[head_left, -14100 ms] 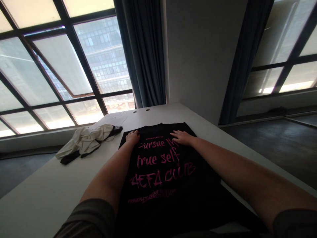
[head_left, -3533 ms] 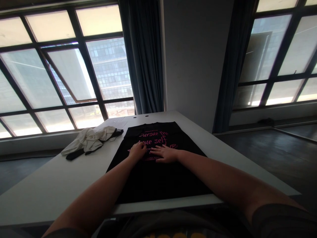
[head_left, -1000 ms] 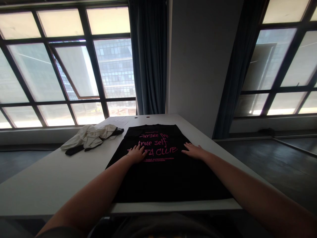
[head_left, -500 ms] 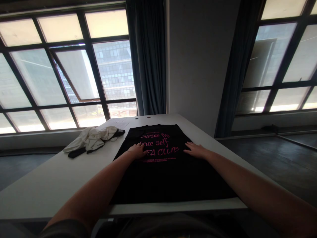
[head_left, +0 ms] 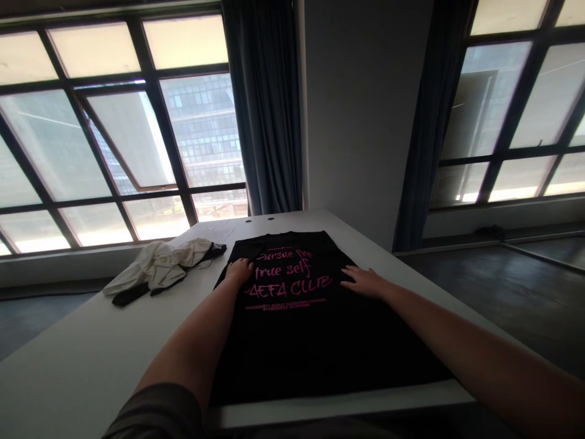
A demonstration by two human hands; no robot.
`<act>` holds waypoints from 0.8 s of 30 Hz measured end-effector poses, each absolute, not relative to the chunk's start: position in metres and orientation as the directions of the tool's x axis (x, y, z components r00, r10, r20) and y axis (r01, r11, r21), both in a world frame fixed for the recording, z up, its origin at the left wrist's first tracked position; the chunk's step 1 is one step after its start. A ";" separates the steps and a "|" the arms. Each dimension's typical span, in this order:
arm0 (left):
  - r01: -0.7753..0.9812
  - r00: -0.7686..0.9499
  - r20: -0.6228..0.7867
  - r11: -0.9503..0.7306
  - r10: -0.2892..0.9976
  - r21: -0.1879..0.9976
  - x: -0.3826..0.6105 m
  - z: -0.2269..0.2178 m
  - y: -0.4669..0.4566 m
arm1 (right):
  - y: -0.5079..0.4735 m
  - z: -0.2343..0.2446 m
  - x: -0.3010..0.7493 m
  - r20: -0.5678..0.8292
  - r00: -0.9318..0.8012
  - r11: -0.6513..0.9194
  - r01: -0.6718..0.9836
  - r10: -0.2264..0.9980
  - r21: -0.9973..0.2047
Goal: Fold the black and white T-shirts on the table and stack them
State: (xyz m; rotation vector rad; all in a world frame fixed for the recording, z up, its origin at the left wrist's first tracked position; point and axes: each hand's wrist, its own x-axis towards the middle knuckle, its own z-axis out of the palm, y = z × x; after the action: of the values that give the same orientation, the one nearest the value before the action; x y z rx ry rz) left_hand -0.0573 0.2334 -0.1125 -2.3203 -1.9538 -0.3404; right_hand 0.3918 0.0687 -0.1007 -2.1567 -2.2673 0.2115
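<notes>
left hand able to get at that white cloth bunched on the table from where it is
Probably yes: the left hand rests near the edge of the black printed garment, and the white cloth lies close beside it on the table, with nothing standing between them.

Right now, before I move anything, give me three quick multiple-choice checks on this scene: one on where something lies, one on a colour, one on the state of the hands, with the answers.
1. Where does the crumpled white cloth lie?
A) On the white table, left of the flat black garment
B) On the floor
C) On the windowsill

2. What colour is the lettering on the garment?
A) White
B) Yellow
C) Pink

3. How do the left hand and right hand lie?
A) Clasped together
B) Open on the garment, apart
C) Both gripping the white cloth

Answers:
1. A, since the cloth sits on the tabletop beside the garment's left edge.
2. C, since the words stand out pink against the black.
3. B, since both hands lie spread, with the garment between them.
</notes>
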 end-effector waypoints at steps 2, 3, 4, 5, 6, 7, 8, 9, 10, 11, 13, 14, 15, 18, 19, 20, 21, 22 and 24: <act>0.976 0.175 0.214 -0.198 0.961 0.090 -0.060 -0.118 0.237 | 0.069 -0.102 0.393 -0.082 -0.058 0.049 0.993 0.995 -0.105; 0.973 0.185 0.209 -0.209 0.960 0.095 -0.062 -0.119 0.238 | 0.070 -0.103 0.394 -0.081 -0.059 0.051 0.993 0.995 -0.106; 0.971 0.198 0.205 -0.221 0.959 0.097 -0.062 -0.119 0.239 | 0.070 -0.103 0.394 -0.083 -0.060 0.051 0.993 0.995 -0.108; 0.968 0.209 0.201 -0.232 0.957 0.097 -0.063 -0.119 0.239 | 0.070 -0.103 0.395 -0.086 -0.062 0.052 0.993 0.994 -0.110; 0.966 0.219 0.201 -0.241 0.955 0.095 -0.063 -0.119 0.238 | 0.070 -0.103 0.395 -0.092 -0.065 0.054 0.992 0.994 -0.114; 0.965 0.224 0.206 -0.246 0.953 0.092 -0.063 -0.118 0.237 | 0.070 -0.102 0.395 -0.097 -0.068 0.057 0.991 0.993 -0.120; 0.965 0.223 0.216 -0.247 0.951 0.088 -0.062 -0.117 0.236 | 0.070 -0.102 0.395 -0.100 -0.069 0.056 0.990 0.993 -0.126; 0.967 0.217 0.231 -0.242 0.948 0.083 -0.062 -0.115 0.233 | 0.070 -0.102 0.396 -0.100 -0.068 0.055 0.990 0.993 -0.133; 0.970 0.206 0.251 -0.232 0.946 0.079 -0.062 -0.114 0.231 | 0.069 -0.101 0.396 -0.098 -0.068 0.054 0.989 0.993 -0.139; 0.973 0.189 0.273 -0.217 0.943 0.074 -0.062 -0.113 0.229 | 0.069 -0.101 0.396 -0.097 -0.069 0.054 0.988 0.993 -0.145; 0.982 0.147 0.305 -0.176 0.941 0.067 -0.063 -0.111 0.225 | 0.067 -0.100 0.397 -0.098 -0.074 0.059 0.986 0.992 -0.154; 0.986 0.126 0.310 -0.153 0.942 0.066 -0.065 -0.110 0.224 | 0.067 -0.099 0.398 -0.102 -0.083 0.066 0.985 0.991 -0.157; 0.989 0.108 0.304 -0.133 0.947 0.064 -0.066 -0.110 0.223 | 0.066 -0.099 0.398 -0.107 -0.093 0.076 0.984 0.990 -0.161; 0.992 0.096 0.251 -0.113 0.963 0.054 -0.070 -0.108 0.222 | 0.066 -0.099 0.400 -0.113 -0.113 0.093 0.981 0.987 -0.168; 0.992 0.106 0.237 -0.120 0.966 0.048 -0.072 -0.108 0.221 | 0.067 -0.099 0.401 -0.114 -0.113 0.093 0.981 0.987 -0.169; 0.991 0.118 0.228 -0.130 0.966 0.041 -0.073 -0.107 0.221 | 0.067 -0.099 0.401 -0.113 -0.110 0.090 0.981 0.987 -0.169; 0.990 0.129 0.226 -0.140 0.966 0.035 -0.073 -0.107 0.221 | 0.068 -0.100 0.401 -0.111 -0.107 0.087 0.982 0.988 -0.170; 0.989 0.138 0.228 -0.148 0.964 0.029 -0.074 -0.106 0.220 | 0.068 -0.100 0.402 -0.111 -0.106 0.087 0.981 0.988 -0.172; 0.987 0.151 0.233 -0.160 0.961 0.023 -0.075 -0.105 0.219 | 0.069 -0.101 0.403 -0.107 -0.110 0.090 0.980 0.988 -0.180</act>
State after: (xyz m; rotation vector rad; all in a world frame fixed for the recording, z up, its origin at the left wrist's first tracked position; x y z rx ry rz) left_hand -0.0755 0.2193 -0.1050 -2.2772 -1.9422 -0.2911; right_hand 0.4029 0.0692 -0.1010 -2.0673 -2.2883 0.3205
